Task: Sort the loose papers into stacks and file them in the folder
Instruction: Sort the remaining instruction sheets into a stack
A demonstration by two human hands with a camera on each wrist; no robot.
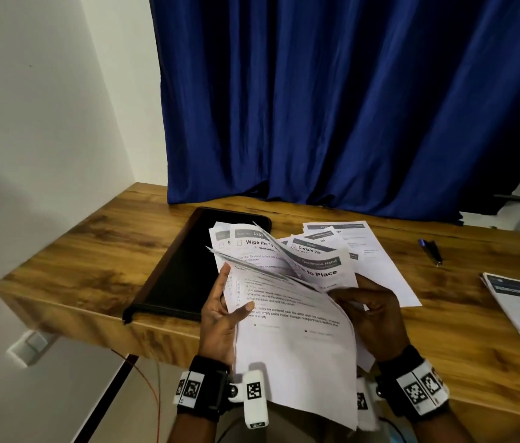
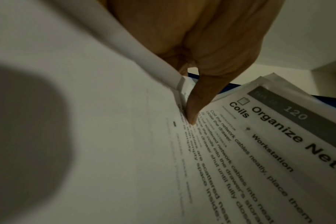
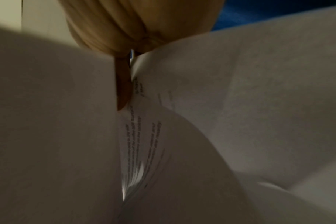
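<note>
Left hand (image 1: 220, 314) grip pinches the fanned papers (image 1: 290, 314); right hand (image 1: 377, 318) — fingers curled — clasps them too.

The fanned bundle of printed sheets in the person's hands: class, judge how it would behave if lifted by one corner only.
The sheets would probably flop, since their tops already curl and splay. They may slide apart, being loose and unclipped between the left hand and right hand.

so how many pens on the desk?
1. The pen lies on the desk at the far right, past the loose papers. Others may be hidden under sheets.
</note>
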